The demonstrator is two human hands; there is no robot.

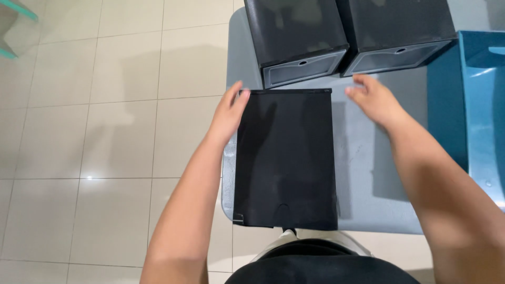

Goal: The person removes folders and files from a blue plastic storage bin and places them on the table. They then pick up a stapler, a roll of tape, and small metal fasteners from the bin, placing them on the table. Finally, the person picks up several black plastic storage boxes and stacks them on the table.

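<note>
A flat black plastic panel (286,158) lies lengthwise on a grey table (368,179), its near end reaching the table's front edge. My left hand (227,113) grips the panel's far left corner, thumb on top. My right hand (371,100) hovers to the right of the panel's far right corner, fingers apart and holding nothing. Two black box-shaped drawer units (294,39) (397,31) with translucent grey fronts stand side by side just beyond the panel.
A blue plastic chair or bin (473,105) stands against the table's right side. Beige floor tiles (105,131) spread out to the left. A teal furniture leg (16,29) shows at the top left corner.
</note>
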